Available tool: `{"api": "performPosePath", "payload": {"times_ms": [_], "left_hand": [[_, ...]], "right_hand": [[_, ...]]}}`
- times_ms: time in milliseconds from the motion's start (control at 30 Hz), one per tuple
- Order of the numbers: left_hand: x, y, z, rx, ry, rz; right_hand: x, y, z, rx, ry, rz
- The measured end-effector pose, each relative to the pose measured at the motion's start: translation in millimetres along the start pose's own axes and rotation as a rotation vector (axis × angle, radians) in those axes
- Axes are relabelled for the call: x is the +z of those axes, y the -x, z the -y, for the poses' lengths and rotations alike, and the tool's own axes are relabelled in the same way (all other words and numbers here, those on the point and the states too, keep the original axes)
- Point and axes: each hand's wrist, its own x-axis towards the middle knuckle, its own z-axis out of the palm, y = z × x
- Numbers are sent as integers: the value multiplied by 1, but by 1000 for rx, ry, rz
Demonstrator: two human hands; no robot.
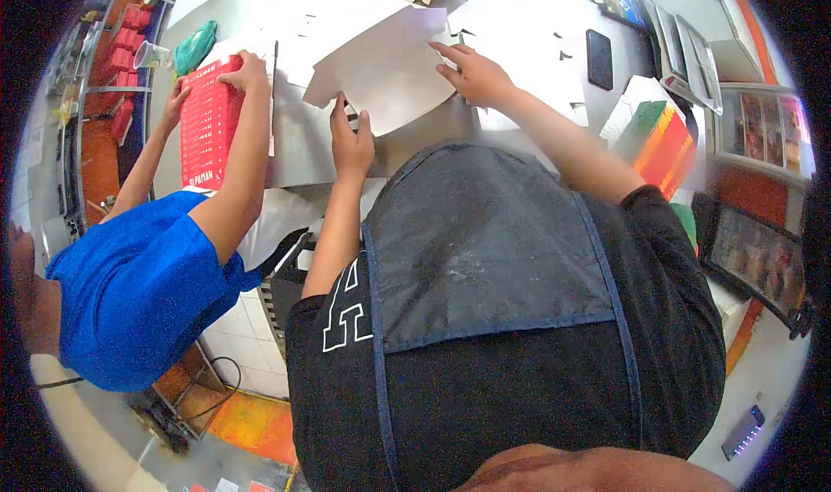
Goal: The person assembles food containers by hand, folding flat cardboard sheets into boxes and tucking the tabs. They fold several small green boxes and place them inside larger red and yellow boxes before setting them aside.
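Note:
A large white card sheet [385,81] is tilted above the metal table, its far corner pale violet. My left hand [353,146] is at its lower left edge, with the sheet between thumb and fingers. Something small and dark shows between those fingers; I cannot make out what it is. On the sheet's right side, my right hand [478,78] has its fingers stretched out and apart, with the fingertips at the edge.
At left, a person in a blue shirt [143,289] holds a red printed box [208,124]. A green bag [196,49] and a clear cup [151,57] are beyond it. A phone [599,59], dark scraps and colourful boxes [662,150] lie to the right.

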Motion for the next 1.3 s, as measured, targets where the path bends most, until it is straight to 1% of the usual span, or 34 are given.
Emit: {"api": "performPosePath", "payload": {"times_ms": [67, 167, 267, 367, 467, 567, 667, 700, 800, 833, 900, 933, 967, 1000, 1067, 1100, 1200, 1267, 1300], "left_hand": [[-2, -3, -3, -6, -24, 3], [-5, -7, -7, -40, -62, 6], [-8, -9, -11, -30, -87, 0], [-8, -9, -7, -18, -133, 19], [-6, -8, -2, 13, -129, 6], [-5, -6, 3, 40, -152, -7], [-3, -3, 4, 57, -185, -19], [-2, -2, 4, 63, -193, -21], [1, -1, 5, 75, -113, -15], [3, -2, 6, 63, -97, -12], [4, -1, 10, 39, -65, -4], [5, 2, 11, 70, -27, -55], [8, 5, 18, 101, 11, -106], [11, 9, 24, 134, 50, -155], [10, 18, 31, 59, 150, -168], [9, 23, 32, 20, 199, -174], [6, 37, 41, -67, 163, -99], [6, 41, 38, -53, 157, -94], [6, 45, 37, -49, 154, -94]], "right_hand": [[-1, -10, 2, 5, 128, 54], [0, -17, 6, 31, 124, 94], [7, -17, 6, 11, 102, 34], [10, -17, 4, -15, 70, 27], [10, -14, -1, -27, 42, -49], [9, -12, -25, 23, -184, -90], [-3, 11, -47, 110, -249, -40], [-4, 22, -52, 143, -236, -30], [4, 55, -80, 64, -9, -64], [5, 65, -86, 108, 42, -11], [3, 91, -83, 33, 201, -18], [1, 101, -82, -3, 281, -22], [4, 108, -86, 4, 310, 28], [10, 114, -94, -9, 367, 24], [20, 121, -101, -35, 481, 19], [22, 123, -103, -28, 473, 17], [23, 124, -108, -27, 441, 25], [22, 121, -117, -61, 411, 50], [21, 120, -122, -113, 420, 25]]}}
